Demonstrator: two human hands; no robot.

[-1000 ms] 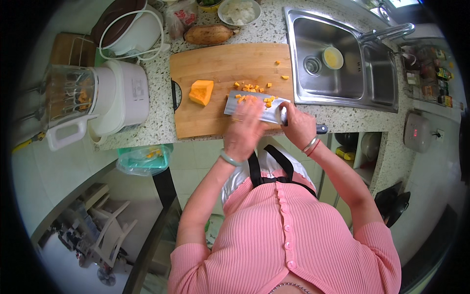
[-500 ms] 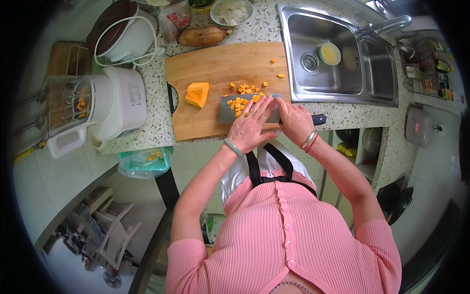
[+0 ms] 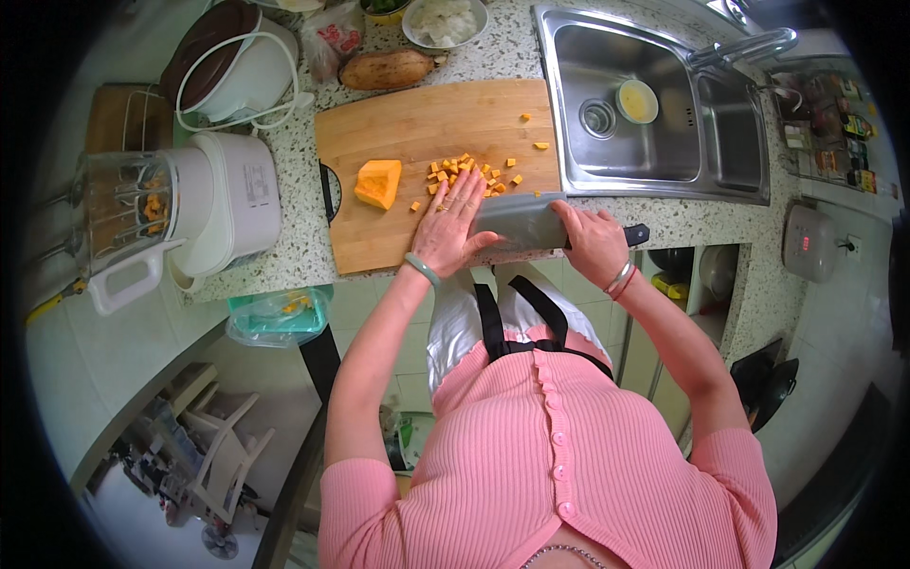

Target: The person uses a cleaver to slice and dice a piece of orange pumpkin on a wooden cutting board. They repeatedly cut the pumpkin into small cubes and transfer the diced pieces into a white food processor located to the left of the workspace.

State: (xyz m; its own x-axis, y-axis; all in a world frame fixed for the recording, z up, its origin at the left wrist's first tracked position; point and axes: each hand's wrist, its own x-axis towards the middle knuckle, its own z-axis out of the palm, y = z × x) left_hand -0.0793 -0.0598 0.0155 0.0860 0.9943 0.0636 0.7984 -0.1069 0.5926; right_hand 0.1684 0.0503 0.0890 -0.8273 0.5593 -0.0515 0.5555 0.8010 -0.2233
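Right hand [image 3: 595,245] nearest me, wrapped round the grip end of a broad grey metal cleaver with a dark handle [image 3: 519,223]. The blade lies along the near edge of the board; from here I can't tell which long side is sharp, or whether it sits flat. A slip of that grip could send the steel left.

That matters: the left hand [image 3: 445,229] is palm down, fingers long, thumb spread, grasping nothing. Its thumb tip sits right at the blade's left end; contact I can't confirm. A sideways push by either hand could mean a nick.

Left fingertips reach over a loose scatter of small orange cubes [image 3: 454,168] mid-board, beyond the blade. Sweep too hard and I'd expect some to roll.

Left of them, an orange wedge-shaped block [image 3: 378,182], untouched, well apart from the steel.

Farther out, a few stray cubes near the right edge of the pale wooden board [image 3: 427,123]. The two-basin stainless-steel sink [image 3: 626,62] is just beside; a knock could tip strays in.
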